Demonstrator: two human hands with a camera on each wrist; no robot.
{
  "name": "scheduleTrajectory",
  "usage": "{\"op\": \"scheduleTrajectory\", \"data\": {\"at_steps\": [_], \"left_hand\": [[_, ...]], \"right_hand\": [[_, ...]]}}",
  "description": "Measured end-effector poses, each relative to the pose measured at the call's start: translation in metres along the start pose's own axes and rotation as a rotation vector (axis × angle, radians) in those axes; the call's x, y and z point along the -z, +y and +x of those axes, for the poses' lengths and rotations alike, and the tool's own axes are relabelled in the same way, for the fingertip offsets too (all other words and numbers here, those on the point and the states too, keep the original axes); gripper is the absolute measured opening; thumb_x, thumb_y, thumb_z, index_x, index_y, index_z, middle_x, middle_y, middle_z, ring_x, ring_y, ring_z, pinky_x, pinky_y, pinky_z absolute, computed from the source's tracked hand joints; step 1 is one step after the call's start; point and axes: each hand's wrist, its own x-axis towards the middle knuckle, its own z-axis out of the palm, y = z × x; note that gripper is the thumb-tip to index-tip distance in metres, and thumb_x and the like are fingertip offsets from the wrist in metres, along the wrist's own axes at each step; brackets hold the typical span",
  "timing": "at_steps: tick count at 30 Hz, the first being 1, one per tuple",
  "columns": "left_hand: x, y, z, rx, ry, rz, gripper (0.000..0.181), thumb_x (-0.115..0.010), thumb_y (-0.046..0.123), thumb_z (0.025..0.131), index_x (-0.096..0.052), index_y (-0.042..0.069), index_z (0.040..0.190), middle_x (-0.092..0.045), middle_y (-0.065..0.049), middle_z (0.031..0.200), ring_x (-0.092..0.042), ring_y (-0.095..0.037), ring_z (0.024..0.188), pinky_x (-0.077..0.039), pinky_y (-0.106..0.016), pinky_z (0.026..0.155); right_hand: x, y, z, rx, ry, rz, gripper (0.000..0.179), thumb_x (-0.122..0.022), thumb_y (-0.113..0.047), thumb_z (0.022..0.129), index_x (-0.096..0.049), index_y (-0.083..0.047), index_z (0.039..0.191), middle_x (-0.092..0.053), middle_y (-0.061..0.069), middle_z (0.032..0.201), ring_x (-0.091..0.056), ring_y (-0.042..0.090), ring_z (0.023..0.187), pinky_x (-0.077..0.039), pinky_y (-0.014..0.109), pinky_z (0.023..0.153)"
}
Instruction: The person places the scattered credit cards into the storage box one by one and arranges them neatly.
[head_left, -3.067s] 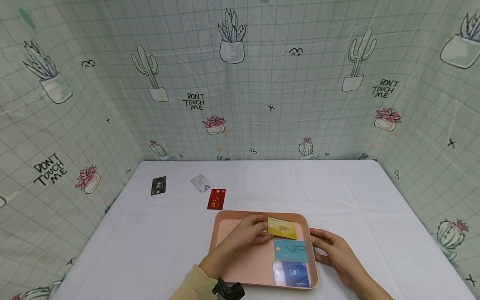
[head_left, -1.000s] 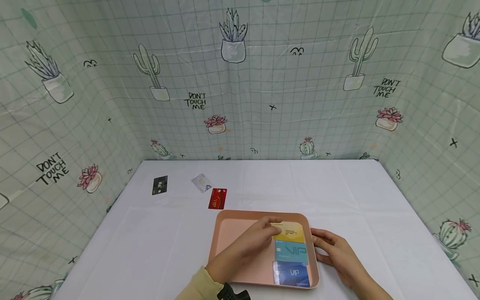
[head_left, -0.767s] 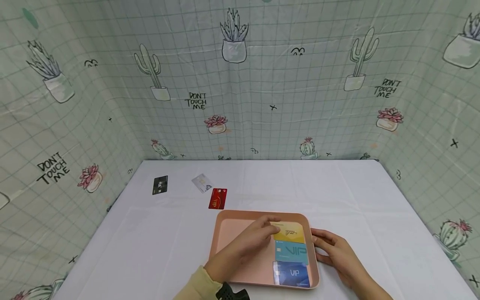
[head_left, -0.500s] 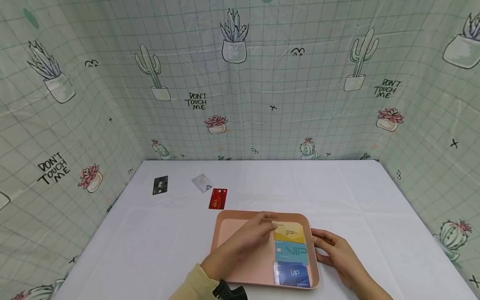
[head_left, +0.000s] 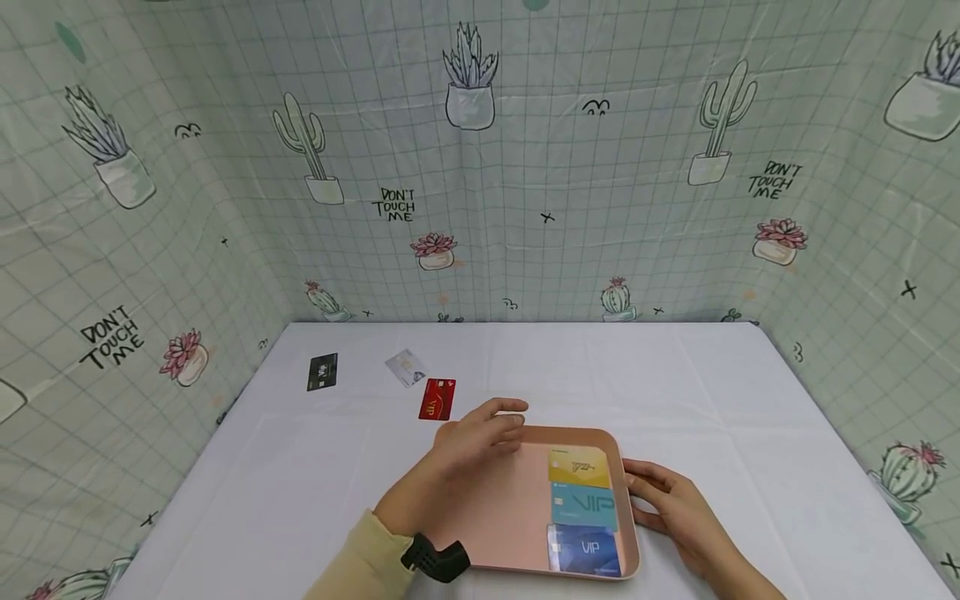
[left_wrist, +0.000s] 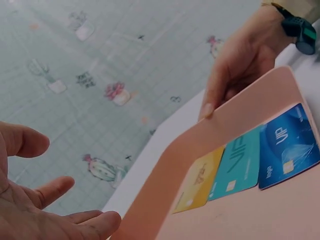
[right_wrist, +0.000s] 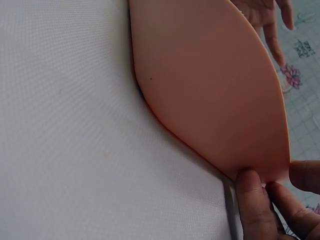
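Note:
My left hand (head_left: 476,437) is over the far left corner of the pink tray (head_left: 517,533), fingers spread, holding nothing. Inside the tray along its right side lie a yellow card (head_left: 579,467), a teal VIP card (head_left: 583,503) and a blue VIP card (head_left: 583,550), in a column. At the right, my right hand (head_left: 671,504) touches the tray's outer wall with its fingertips. From the right wrist view, its fingers (right_wrist: 252,202) press on that wall near the corner. A red VIP card (head_left: 437,399) lies on the table just beyond the tray's far left corner, near my left hand.
A black VIP card (head_left: 322,372) and a silver-grey card (head_left: 406,367) lie farther back left on the white-covered table (head_left: 712,400). A patterned cloth wall (head_left: 517,175) rises behind the table and along both sides. A black band (head_left: 435,558) circles the left wrist.
The yellow card went from tilted in my left hand to flat above the teal card. My left hand let it go and moved left and away. My right hand stays at the tray's side.

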Motion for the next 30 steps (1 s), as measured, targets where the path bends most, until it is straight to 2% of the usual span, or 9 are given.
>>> {"op": "scheduleTrajectory", "data": {"at_steps": [3, 10, 13, 23, 30], "left_hand": [[0.009, 0.001, 0.001, -0.003, 0.02, 0.019, 0.045, -0.052, 0.029, 0.107, -0.052, 0.006, 0.145, -0.051, -0.024, 0.151, -0.058, -0.04, 0.133, -0.049, -0.044, 0.109], [0.025, 0.0, 0.002, -0.001, 0.069, 0.048, 0.046, -0.05, 0.028, 0.106, -0.051, 0.006, 0.146, -0.056, -0.022, 0.149, -0.057, -0.037, 0.136, -0.043, -0.05, 0.115], [0.031, 0.001, 0.003, 0.005, 0.088, 0.027, 0.046, -0.05, 0.028, 0.106, -0.05, 0.005, 0.147, -0.056, -0.022, 0.149, -0.056, -0.037, 0.137, -0.042, -0.051, 0.116], [0.052, 0.003, 0.008, 0.0, 0.117, -0.131, 0.049, -0.051, 0.021, 0.106, -0.043, 0.001, 0.15, -0.045, -0.027, 0.154, -0.043, -0.042, 0.147, -0.037, -0.05, 0.12], [0.068, 0.002, 0.011, -0.015, 0.109, -0.152, 0.052, -0.044, 0.017, 0.108, -0.033, -0.005, 0.154, -0.034, -0.031, 0.159, -0.031, -0.044, 0.152, -0.028, -0.051, 0.124]], "right_hand": [[0.001, 0.0, 0.0, 0.001, -0.001, -0.003, 0.06, -0.065, -0.03, 0.103, -0.048, 0.006, 0.148, -0.064, 0.016, 0.138, -0.068, 0.019, 0.115, -0.061, 0.035, 0.086], [0.0, 0.001, 0.0, 0.0, 0.0, -0.002, 0.061, -0.066, -0.031, 0.102, -0.049, 0.005, 0.148, -0.062, 0.017, 0.14, -0.068, 0.019, 0.116, -0.061, 0.035, 0.086], [0.0, 0.001, 0.0, 0.001, 0.004, -0.007, 0.061, -0.066, -0.032, 0.102, -0.049, 0.006, 0.148, -0.062, 0.018, 0.141, -0.068, 0.019, 0.116, -0.061, 0.035, 0.086], [-0.001, 0.002, 0.001, 0.002, 0.012, -0.01, 0.061, -0.066, -0.032, 0.102, -0.049, 0.005, 0.147, -0.063, 0.018, 0.14, -0.068, 0.02, 0.117, -0.061, 0.036, 0.085], [-0.001, 0.002, 0.001, -0.001, 0.014, -0.003, 0.059, -0.065, -0.03, 0.103, -0.05, 0.006, 0.146, -0.064, 0.016, 0.138, -0.068, 0.019, 0.115, -0.061, 0.036, 0.086]]}}
